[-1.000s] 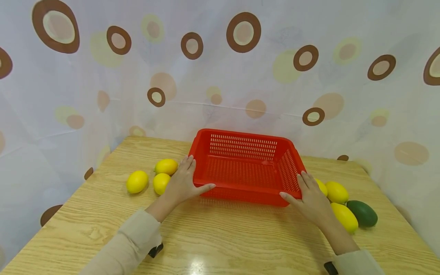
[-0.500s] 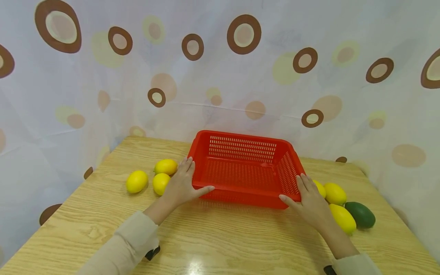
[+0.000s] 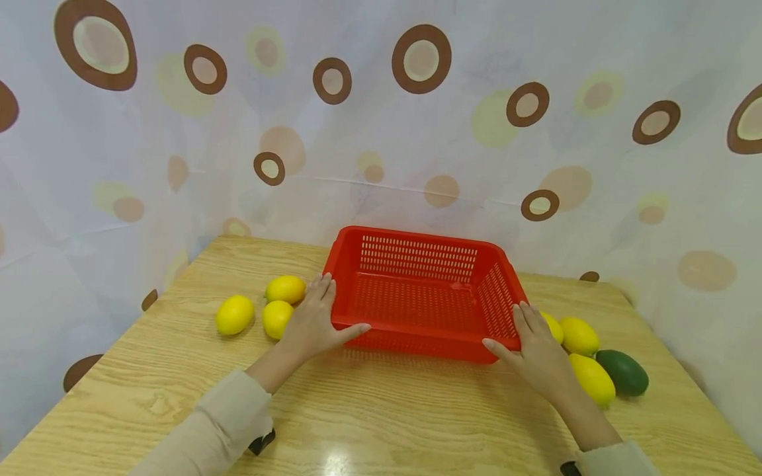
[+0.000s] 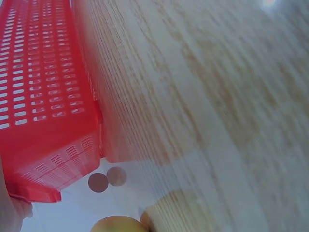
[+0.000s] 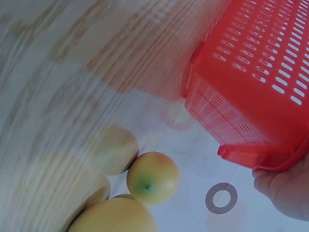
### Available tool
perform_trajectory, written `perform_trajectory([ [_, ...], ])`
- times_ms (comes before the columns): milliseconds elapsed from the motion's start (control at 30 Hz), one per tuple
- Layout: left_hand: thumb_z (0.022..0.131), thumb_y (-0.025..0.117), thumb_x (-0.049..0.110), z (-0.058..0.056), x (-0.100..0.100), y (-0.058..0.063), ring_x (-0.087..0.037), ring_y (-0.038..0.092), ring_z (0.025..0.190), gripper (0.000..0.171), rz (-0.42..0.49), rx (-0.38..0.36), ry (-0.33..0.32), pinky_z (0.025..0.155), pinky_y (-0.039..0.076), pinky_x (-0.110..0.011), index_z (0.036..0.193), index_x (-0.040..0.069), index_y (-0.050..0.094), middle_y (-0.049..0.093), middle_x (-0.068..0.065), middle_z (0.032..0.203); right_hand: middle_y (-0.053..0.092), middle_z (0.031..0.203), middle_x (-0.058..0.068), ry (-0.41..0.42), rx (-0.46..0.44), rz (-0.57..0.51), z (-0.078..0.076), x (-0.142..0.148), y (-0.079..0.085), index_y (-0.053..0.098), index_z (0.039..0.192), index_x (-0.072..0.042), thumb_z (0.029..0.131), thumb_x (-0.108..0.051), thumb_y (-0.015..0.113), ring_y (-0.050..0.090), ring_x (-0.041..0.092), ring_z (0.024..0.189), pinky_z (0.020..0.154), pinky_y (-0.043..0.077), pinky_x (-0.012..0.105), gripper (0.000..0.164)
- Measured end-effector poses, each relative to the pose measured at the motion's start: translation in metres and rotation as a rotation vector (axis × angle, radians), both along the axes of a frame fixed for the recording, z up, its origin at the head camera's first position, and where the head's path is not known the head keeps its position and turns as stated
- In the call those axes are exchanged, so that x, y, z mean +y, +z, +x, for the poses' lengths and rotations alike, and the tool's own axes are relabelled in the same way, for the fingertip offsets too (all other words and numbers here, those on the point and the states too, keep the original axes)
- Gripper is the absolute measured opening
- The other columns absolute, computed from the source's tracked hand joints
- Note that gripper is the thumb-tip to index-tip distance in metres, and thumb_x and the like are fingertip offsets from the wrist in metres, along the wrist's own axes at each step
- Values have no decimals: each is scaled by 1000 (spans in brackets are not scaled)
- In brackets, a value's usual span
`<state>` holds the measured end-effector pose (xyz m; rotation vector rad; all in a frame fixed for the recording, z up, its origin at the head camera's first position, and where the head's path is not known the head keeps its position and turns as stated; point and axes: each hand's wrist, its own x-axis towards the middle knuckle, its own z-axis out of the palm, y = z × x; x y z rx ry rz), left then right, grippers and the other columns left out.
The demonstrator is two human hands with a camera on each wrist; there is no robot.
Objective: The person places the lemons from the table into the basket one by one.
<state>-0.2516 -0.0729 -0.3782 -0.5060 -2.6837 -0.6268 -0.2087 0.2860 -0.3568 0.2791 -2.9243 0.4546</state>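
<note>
basket (image 3: 423,336) between left hand (image 3: 313,322) and right hand (image 3: 540,356)

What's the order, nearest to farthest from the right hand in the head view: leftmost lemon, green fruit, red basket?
1. Red basket: touching the right hand.
2. Green fruit: to its right.
3. Leftmost lemon: far left, past the basket.

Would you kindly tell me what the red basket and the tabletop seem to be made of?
The red basket looks like moulded plastic, smooth and slightly glossy: even colour and neat rows of slots. The tabletop has streaky grain and a bright reflection, suggesting varnished wood or a wood-look laminate; the pictures leave that open.
</note>
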Motion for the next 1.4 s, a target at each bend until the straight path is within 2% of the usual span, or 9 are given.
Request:
perform_trajectory([
  [867, 77, 63, 58, 2, 0, 1, -41, 28, 137, 96, -7, -8, -6, 110, 29, -51, 136, -12, 35, 32, -26, 146, 18, 148, 32, -5, -3, 10, 1, -2, 0, 20, 141, 13, 88, -57, 49, 14, 47, 137, 101, 27, 66, 93],
  [1400, 76, 62, 60, 2, 0, -1, -41, 31, 136, 96, -22, 31, -5, 110, 30, -50, 135, -12, 38, 33, -27, 145, 17, 149, 32, -9, -10, 8, 1, -2, -1, 19, 142, 13, 87, -58, 49, 15, 48, 137, 100, 28, 67, 93],
])
